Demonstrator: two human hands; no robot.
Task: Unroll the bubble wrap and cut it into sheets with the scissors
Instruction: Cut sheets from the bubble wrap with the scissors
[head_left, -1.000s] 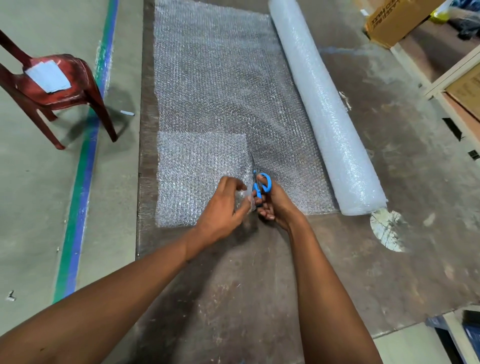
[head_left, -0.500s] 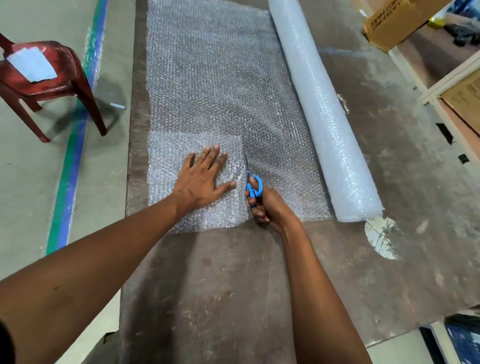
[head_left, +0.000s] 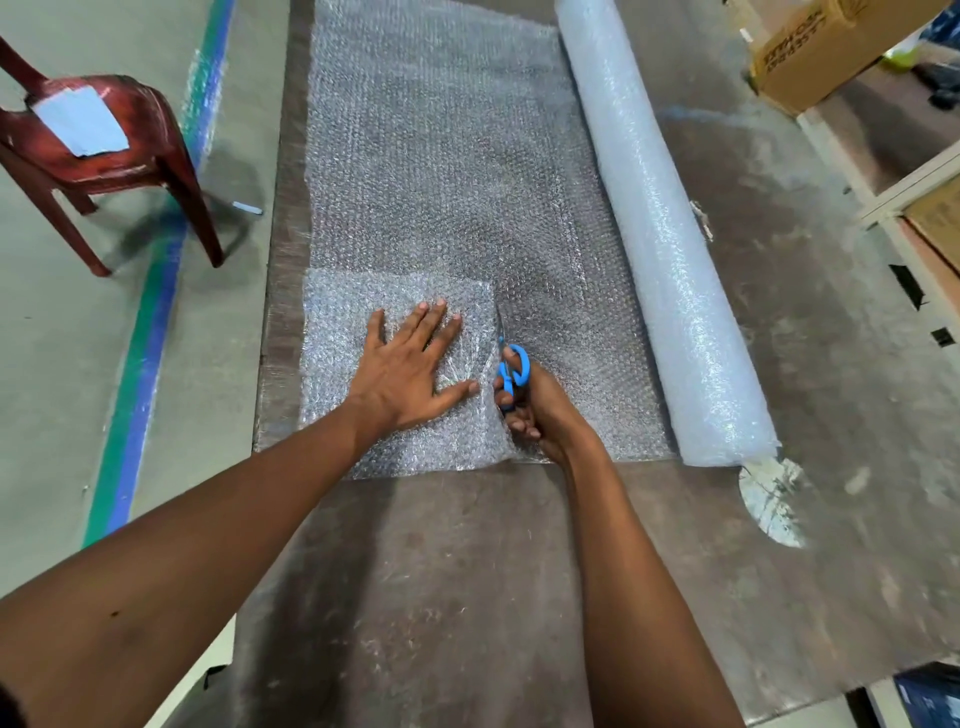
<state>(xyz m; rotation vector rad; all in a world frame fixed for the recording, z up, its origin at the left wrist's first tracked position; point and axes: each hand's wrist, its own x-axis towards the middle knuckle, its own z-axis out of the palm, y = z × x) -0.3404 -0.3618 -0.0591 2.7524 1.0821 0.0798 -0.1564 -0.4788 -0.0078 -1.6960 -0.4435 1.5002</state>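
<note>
A wide sheet of bubble wrap (head_left: 447, 171) lies unrolled on the dark, worn table (head_left: 467, 597), running from the far edge toward the person, with the rest of it still wound in a long bubble wrap roll (head_left: 660, 234) that lies along the sheet's right edge. At the near left corner of the sheet sits a smaller, whiter-looking piece of bubble wrap (head_left: 343, 332), and the left hand (head_left: 405, 371) presses flat on it, fingers straight and spread, thumb pointing right toward the cut line. Just to the right of that thumb, the right hand (head_left: 540, 410) grips the blue-handled scissors (head_left: 511, 371), its fingers curled through and around the handle loops; the blades point away from the person along the right edge of the small piece, and how far apart they stand cannot be told. To the left of the table, on the concrete floor with its green and blue stripe (head_left: 150, 332), stands a red plastic chair (head_left: 104, 150) with a pale sheet of paper (head_left: 80, 122) on its seat. At the far right, a cardboard box (head_left: 826, 47) rests on a shelf.
</note>
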